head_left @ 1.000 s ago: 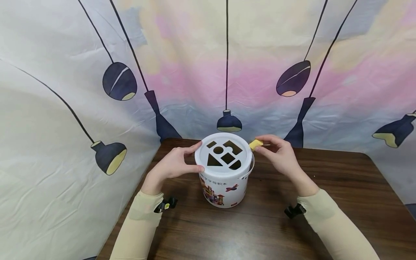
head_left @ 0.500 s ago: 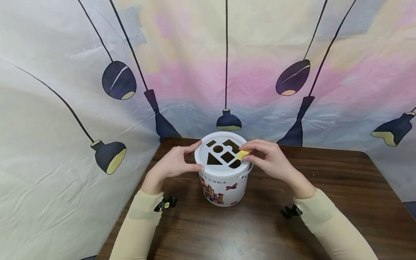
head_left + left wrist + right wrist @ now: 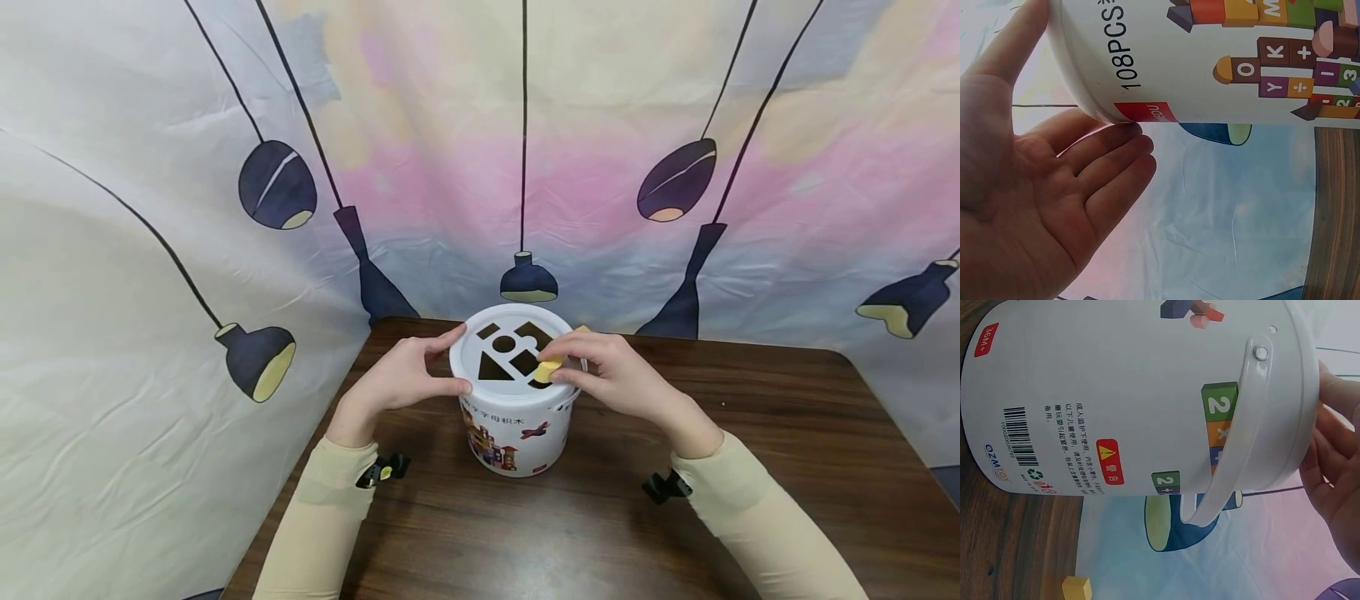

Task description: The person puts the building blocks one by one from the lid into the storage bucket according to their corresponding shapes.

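Note:
A white toy-block bucket (image 3: pixel 551 454) stands upright on the table, its white lid (image 3: pixel 506 315) cut with several shaped holes. My left hand (image 3: pixel 401 375) holds the lid's left edge, thumb in front and fingers spread round the far side. The left wrist view shows those fingertips (image 3: pixel 1141 144) at the rim. Between thumb and fingertips my right hand (image 3: pixel 618 375) pinches a small yellow block (image 3: pixel 546 372) over the lid's right part, overlapping the half-round hole near the front. In the right wrist view the bucket's rim mostly hides that block.
Behind the bucket, on the dark wooden table (image 3: pixel 735 417), sits another yellow block (image 3: pixel 1077 589). The bucket's white handle (image 3: pixel 1235 450) hangs down at its right side. A curtain (image 3: pixel 600 108) printed with lamps rises beyond the table's far edge.
My right hand has carried the yellow block leftward from beside the rim to over the lid's right holes. My left hand and the bucket have stayed in place.

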The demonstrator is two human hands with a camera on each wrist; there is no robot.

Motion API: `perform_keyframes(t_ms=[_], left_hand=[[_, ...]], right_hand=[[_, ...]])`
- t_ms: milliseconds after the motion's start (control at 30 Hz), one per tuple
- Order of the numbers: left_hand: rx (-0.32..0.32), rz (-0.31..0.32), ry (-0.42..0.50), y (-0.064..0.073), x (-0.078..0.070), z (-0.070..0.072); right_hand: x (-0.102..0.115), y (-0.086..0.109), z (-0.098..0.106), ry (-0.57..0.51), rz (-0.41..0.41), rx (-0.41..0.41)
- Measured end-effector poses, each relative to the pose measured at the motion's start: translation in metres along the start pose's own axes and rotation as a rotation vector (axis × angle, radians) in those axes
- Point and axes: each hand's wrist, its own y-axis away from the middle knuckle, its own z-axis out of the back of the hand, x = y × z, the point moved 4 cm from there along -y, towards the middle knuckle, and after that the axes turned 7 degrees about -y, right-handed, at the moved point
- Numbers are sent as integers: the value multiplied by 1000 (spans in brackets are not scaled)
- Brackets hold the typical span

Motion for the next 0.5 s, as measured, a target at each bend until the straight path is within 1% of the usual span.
perform_keyframes(t_ms=[167, 500], left_hand=[[-3, 6, 2, 0, 0, 0], [-3, 10, -5, 0, -1, 0]], right_hand=[[1, 0, 0, 13, -37, 29], [2, 1, -2, 47, -52, 53]])
